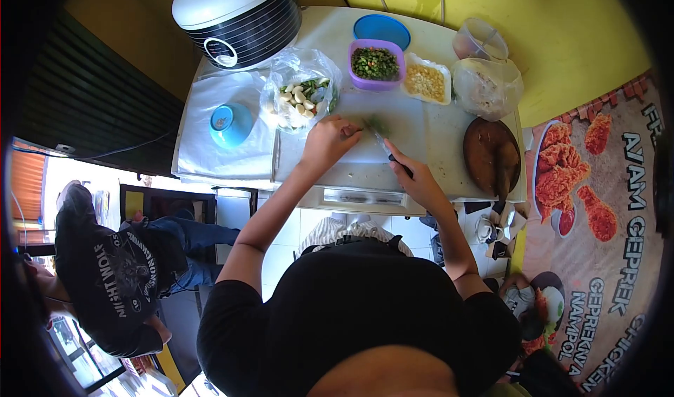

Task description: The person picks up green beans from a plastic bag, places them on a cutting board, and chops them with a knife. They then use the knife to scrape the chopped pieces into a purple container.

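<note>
Knife [396,160] at the greens [380,124]: keep the left hand [328,141] curled.
The right hand [415,181] has its grip closed round the handle; greens lie at its 11 o'clock on the worktop [439,141]. Whether the left pinches them, I cannot tell; short strokes would suit.

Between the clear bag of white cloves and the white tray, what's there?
The purple tub of chopped greens: head view shows it between the bag and the tray.
</note>
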A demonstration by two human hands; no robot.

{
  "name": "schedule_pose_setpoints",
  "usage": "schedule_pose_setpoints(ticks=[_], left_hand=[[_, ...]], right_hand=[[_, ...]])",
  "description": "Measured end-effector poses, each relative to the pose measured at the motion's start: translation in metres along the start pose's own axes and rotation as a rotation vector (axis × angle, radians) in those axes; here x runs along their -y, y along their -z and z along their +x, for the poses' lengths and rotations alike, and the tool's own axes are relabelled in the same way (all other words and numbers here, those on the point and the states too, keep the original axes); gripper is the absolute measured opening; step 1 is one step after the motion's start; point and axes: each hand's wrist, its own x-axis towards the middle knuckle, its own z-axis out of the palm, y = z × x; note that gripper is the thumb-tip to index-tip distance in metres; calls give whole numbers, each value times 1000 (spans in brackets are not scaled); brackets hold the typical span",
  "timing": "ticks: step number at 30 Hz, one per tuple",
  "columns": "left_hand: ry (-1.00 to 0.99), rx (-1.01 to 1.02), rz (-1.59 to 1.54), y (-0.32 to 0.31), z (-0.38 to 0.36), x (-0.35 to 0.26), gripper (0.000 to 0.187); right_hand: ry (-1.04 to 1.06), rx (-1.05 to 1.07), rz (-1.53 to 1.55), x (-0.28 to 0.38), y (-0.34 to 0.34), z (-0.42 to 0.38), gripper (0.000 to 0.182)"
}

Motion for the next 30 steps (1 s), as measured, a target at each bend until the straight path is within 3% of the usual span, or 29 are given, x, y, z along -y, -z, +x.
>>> schedule_pose_setpoints(ticks=[8, 30], left_hand=[[-35, -329, -59, -25, -10, -7, 18], [40, -355, 9, -21, -12, -4, 14]], right_hand=[[24, -78, 61, -4, -5, -5, 51], [57, -57, -24, -1, -11, -4, 51]])
